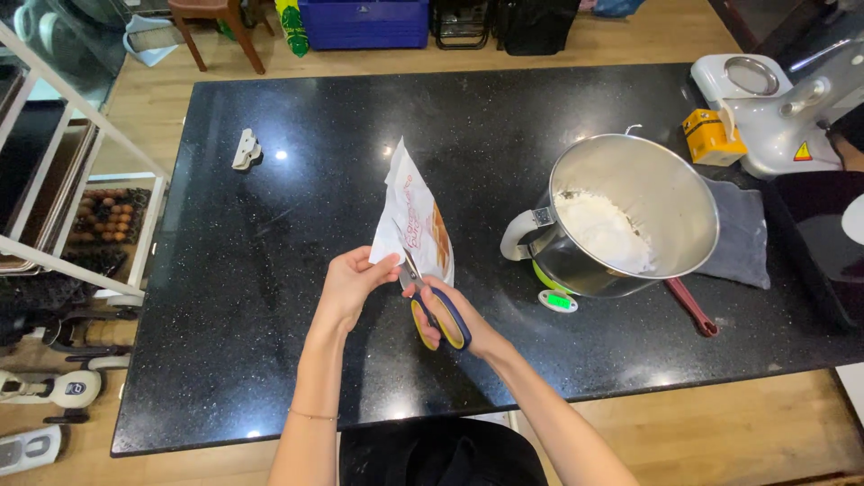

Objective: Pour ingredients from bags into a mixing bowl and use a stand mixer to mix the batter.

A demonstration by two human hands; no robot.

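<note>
Left hand [346, 286] pinches the near edge of a light, floppy paper bag [412, 220] above the counter's near middle; right hand [450, 315] grips scissors [432, 301] cutting it. Best held taut beside the blades.

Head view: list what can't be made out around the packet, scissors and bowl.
- Scissors: blade tips are too small and blurred against the white packet; whether they have entered it cannot be told.
- Packet: contents hidden by its own wrapper.
- Scale: mostly hidden under the steel bowl; display too small.
- Red-handled utensil: its head hidden behind the bowl.
- Stand mixer: cut off by the right edge.
</note>
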